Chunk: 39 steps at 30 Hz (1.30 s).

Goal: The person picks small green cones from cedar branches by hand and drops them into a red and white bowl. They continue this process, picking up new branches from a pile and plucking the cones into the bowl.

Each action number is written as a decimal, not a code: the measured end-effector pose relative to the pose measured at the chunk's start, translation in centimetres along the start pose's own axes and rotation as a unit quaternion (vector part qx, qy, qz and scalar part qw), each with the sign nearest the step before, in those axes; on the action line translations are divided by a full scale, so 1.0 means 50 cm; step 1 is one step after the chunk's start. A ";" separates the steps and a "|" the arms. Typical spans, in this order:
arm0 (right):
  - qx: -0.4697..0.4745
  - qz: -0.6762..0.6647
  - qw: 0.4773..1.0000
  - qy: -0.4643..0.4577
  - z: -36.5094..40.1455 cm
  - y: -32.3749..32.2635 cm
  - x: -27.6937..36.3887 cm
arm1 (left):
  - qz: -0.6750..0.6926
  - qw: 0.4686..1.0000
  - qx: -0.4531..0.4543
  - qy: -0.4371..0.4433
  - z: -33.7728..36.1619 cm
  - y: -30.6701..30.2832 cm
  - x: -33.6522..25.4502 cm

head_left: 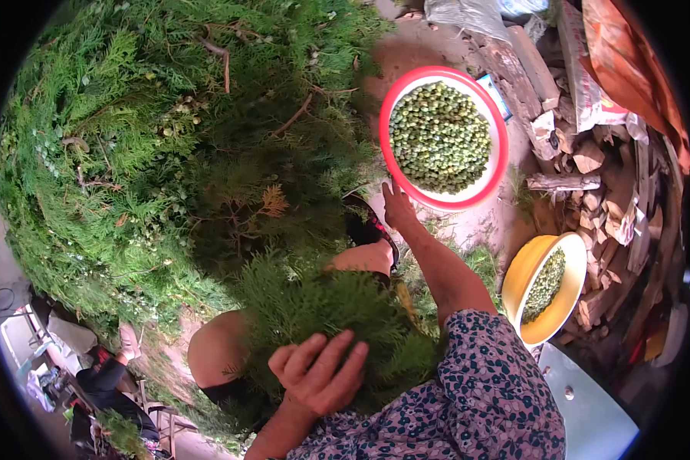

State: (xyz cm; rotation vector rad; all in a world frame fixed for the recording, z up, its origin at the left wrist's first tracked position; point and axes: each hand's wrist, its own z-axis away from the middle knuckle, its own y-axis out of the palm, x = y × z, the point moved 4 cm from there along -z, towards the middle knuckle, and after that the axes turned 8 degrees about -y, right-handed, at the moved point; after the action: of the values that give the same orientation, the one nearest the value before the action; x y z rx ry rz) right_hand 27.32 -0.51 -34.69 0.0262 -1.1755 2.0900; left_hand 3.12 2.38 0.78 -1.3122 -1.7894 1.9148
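Observation:
My left hand (320, 374) lies low in the middle, fingers curled over a bunch of green conifer sprigs (322, 307) resting on my lap. My right hand (397, 205) is stretched forward on a floral-sleeved arm, its fingertips at the near rim of a red-rimmed white basin (500, 153) filled with small green cones (439, 136). The fingers are held together, and whether anything is in them is hidden. A yellow bowl (525, 268) holding more green cones stands on the ground to the right of my arm.
A big heap of cut conifer branches (153, 138) fills the left and centre. Split firewood (590, 176) and sacks (629, 61) are stacked at the right. A pale metal surface (590, 414) sits at bottom right. Another person (107, 379) sits far off at bottom left.

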 end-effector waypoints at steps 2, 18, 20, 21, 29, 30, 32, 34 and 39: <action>0.012 -0.017 0.999 0.050 0.015 -0.007 -0.030 | 0.033 0.999 0.005 0.006 0.008 -0.011 -0.029; -0.199 -0.153 0.959 0.130 -0.028 0.059 -0.051 | 0.057 0.993 0.086 0.061 -0.021 0.008 0.036; -0.172 -0.154 0.952 0.202 -0.033 0.074 -0.075 | 0.054 0.993 0.091 0.054 -0.024 0.007 0.035; -0.181 -0.147 0.958 0.165 -0.045 0.090 -0.089 | 0.056 0.993 0.093 0.055 -0.024 0.006 0.035; -0.243 -0.172 0.954 0.037 -0.076 0.088 -0.060 | 0.051 0.991 0.101 0.075 -0.025 0.001 0.039; -0.209 -0.141 0.966 0.056 -0.083 0.100 -0.059 | 0.053 0.990 0.104 0.080 -0.026 0.000 0.039; -0.199 -0.112 0.970 0.084 -0.081 0.120 -0.059 | 0.056 0.989 0.107 0.087 -0.031 0.002 0.040; -0.194 -0.195 0.952 0.138 -0.093 0.139 -0.077 | 0.097 0.990 0.055 0.084 -0.044 0.001 0.040; -0.195 -0.097 0.970 0.105 -0.084 0.129 -0.070 | 0.105 0.990 0.053 0.081 -0.049 -0.002 0.034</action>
State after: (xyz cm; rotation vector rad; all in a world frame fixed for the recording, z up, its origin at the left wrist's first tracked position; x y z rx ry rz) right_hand 27.35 -1.43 -43.09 -0.2484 -1.3702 1.6212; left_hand 3.84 5.28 0.40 -1.6210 -1.5048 1.9125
